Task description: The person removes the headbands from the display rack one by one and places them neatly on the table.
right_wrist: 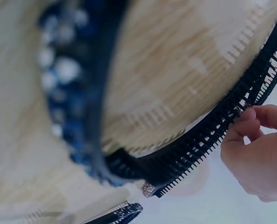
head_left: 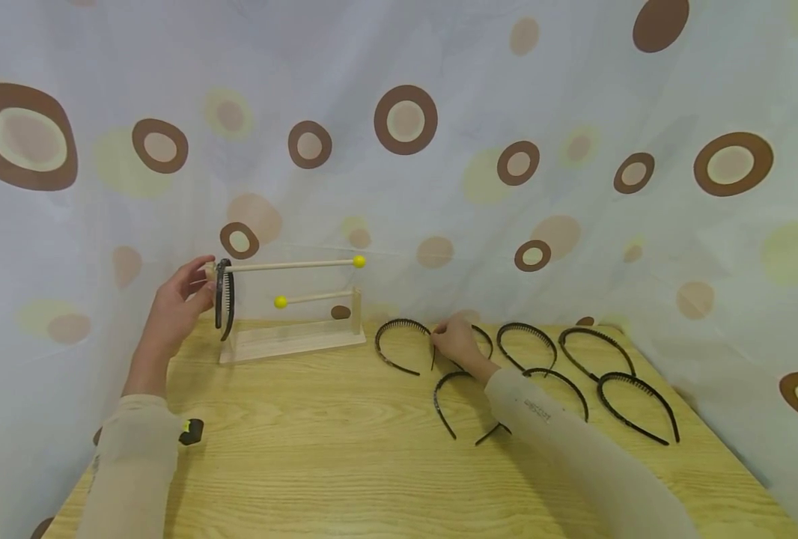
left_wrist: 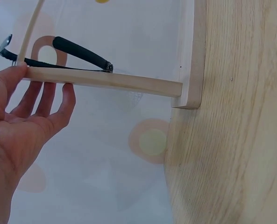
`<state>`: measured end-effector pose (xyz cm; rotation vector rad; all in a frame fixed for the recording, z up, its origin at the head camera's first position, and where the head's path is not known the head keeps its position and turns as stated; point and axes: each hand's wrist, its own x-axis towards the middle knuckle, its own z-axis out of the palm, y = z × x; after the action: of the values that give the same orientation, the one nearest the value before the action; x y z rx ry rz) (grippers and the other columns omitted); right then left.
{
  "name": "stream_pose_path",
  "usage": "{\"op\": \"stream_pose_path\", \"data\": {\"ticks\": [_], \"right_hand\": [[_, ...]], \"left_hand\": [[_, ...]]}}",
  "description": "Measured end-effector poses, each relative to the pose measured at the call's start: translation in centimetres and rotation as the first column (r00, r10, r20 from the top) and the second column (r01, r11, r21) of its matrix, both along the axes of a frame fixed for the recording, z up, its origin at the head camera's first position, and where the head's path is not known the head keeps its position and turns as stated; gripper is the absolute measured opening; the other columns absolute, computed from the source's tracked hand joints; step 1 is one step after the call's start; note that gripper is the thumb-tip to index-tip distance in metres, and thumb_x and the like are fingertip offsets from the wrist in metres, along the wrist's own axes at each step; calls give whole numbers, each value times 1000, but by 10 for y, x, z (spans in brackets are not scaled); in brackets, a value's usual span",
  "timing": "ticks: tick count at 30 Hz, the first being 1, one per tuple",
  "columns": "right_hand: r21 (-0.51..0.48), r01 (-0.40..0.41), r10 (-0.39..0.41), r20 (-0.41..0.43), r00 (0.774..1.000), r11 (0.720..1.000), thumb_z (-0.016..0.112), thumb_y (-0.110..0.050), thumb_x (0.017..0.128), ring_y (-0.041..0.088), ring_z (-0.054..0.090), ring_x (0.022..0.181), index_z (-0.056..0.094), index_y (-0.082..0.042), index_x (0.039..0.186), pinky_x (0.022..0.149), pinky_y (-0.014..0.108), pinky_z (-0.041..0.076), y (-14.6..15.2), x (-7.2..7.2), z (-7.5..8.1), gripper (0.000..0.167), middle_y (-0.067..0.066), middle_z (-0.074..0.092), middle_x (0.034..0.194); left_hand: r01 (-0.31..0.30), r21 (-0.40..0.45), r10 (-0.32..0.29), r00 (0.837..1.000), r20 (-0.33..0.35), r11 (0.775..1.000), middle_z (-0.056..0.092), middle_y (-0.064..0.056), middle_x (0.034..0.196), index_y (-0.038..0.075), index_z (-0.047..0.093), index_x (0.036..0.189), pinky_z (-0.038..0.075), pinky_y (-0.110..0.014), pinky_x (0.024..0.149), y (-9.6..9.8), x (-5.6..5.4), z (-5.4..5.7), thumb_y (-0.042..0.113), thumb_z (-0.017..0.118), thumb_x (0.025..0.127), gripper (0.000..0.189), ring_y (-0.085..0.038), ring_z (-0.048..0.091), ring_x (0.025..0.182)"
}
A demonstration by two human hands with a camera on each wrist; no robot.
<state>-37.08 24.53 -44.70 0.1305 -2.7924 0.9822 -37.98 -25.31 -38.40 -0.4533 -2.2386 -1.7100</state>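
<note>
At the left of the table stands a wooden rack (head_left: 291,340), whose two rods end in yellow balls. My left hand (head_left: 177,307) holds the top of its left post (left_wrist: 105,79), thumb on one side and fingers on the other. Beside those fingers, a black toothed headband (head_left: 227,303) hangs from the upper rod (head_left: 291,265). My right hand (head_left: 458,340) pinches a black headband (head_left: 483,340) in the back row on the table, between thumb and forefinger. In the right wrist view, the pinching fingers hold a toothed black band (right_wrist: 189,144).
Several more black headbands lie around the right hand, among them one on its left (head_left: 382,344) and one at the far right (head_left: 641,408). A small black object (head_left: 192,432) shows by the left sleeve. A patterned curtain (head_left: 345,195) hangs behind the wooden table (head_left: 291,464).
</note>
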Motion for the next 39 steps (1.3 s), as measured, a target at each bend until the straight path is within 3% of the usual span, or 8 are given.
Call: {"op": "stream_pose_path", "data": {"ticks": [5,9,15,19,27,33,39], "right_hand": [[56,2,-2,-14,1000,998,63,1,93,22,64,67,76,5,91,64,38,56,-4,1,-3,14,11,70,78],[52,-8,8,-9,1000,999,64,0,93,23,64,66,76,6,92,64,40,56,-5,3,-3,14,11,70,78],[-58,-31,33,39,999,998,64,-6,99,25,64,72,74,5,101,66,40,55,-6,8,6,14,10,69,86],[-90,-44,43,-21,999,995,63,-12,101,27,66,76,73,1,106,68,41,56,-16,12,22,18,11,70,96],[-108,-106,88,-159,983,989,65,-20,97,19,64,74,78,-6,100,66,38,55,-64,24,57,19,5,72,93],[-195,-144,106,-195,975,970,67,-23,95,18,65,76,79,-10,98,63,35,56,-104,28,67,18,1,71,93],[-293,-191,123,-233,965,937,65,-24,97,16,65,76,77,-10,96,64,34,55,-145,25,78,19,0,71,88]], "left_hand": [[-1,7,1,1000,-6,1000,45,-25,144,9,37,158,52,-23,92,1,4,1,9,50,107,52,-36,44,132],[4,8,-4,1000,0,1000,44,-27,145,7,37,157,51,-20,91,3,9,4,7,50,107,52,-38,43,133],[4,-3,-4,1000,8,1000,43,-26,147,10,37,158,51,-18,90,-2,5,2,10,51,107,53,-39,41,135],[-10,-10,10,1000,4,1000,43,-26,147,12,37,158,51,-19,90,-6,1,0,11,51,108,53,-40,41,136],[-38,16,39,999,-13,999,45,-27,145,17,40,158,52,-20,90,-9,0,-4,13,50,108,51,-38,44,134],[-27,87,27,1000,0,996,47,-24,144,21,42,158,52,-20,88,-6,-1,-12,14,55,107,53,-31,47,133],[-36,46,35,999,34,998,44,-24,151,14,33,161,52,-21,89,-2,-1,-13,19,57,106,60,-37,44,136]]}}
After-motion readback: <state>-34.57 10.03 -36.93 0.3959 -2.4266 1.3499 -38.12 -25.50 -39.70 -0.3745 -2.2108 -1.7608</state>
